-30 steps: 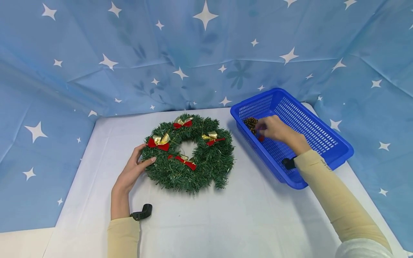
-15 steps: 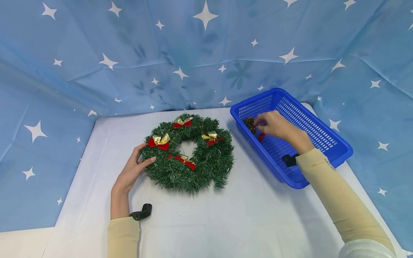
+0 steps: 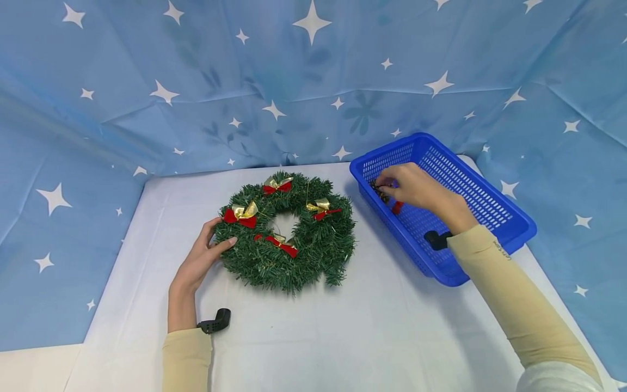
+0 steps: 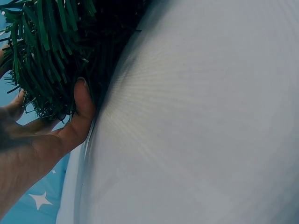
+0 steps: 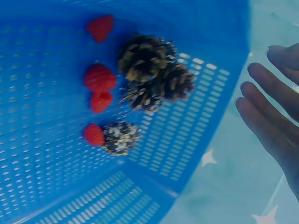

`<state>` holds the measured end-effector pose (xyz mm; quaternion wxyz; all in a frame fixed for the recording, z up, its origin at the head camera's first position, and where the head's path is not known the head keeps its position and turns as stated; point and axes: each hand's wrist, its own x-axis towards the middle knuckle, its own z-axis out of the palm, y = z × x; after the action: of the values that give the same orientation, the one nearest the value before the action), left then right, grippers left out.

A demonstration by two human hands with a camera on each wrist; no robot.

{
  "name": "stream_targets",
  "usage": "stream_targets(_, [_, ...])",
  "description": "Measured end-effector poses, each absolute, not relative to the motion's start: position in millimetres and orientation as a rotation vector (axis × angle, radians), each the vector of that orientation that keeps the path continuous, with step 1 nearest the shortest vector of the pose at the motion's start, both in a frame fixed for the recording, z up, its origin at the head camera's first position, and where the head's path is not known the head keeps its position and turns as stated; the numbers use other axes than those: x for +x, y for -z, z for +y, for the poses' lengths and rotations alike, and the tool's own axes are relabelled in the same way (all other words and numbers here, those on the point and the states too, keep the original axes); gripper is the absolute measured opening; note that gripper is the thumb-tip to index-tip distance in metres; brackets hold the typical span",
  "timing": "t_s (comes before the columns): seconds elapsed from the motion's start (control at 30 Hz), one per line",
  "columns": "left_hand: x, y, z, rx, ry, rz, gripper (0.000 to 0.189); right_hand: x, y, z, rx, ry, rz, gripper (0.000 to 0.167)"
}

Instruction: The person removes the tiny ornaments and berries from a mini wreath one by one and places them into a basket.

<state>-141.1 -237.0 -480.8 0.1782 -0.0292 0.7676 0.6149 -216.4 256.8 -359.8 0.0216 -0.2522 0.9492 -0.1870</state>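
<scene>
A green wreath (image 3: 313,267) with red and gold bows (image 3: 281,246) lies on the white table. My left hand (image 3: 201,258) grips its left edge, thumb on the near side; in the left wrist view the thumb (image 4: 84,100) presses on the green bristles. My right hand (image 3: 413,188) reaches into the blue basket (image 3: 495,215), its fingers just over the pine cones (image 3: 382,196). In the right wrist view several pine cones (image 5: 142,58) lie clustered beside red berries (image 5: 99,78), and the right hand's extended fingers (image 5: 268,112) show nothing between them.
Blue cloth (image 3: 313,81) with white stars hangs behind and at the sides. The basket's raised rim (image 3: 387,149) stands close to the back right of the table (image 3: 313,337). A speckled pine cone (image 5: 120,137) lies slightly apart from the others.
My right hand has shifted a little to the left and away from me, so its fingers now cover more of the pine cones. The left hand and the wreath stay put.
</scene>
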Motion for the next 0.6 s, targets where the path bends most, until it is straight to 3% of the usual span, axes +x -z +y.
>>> stream_targets(0.6, [-142.3,483.4,-237.1,-0.085,-1.748,2.163,0.092,-216.2,357.6,215.4,-0.964,0.638,2.874,0.019])
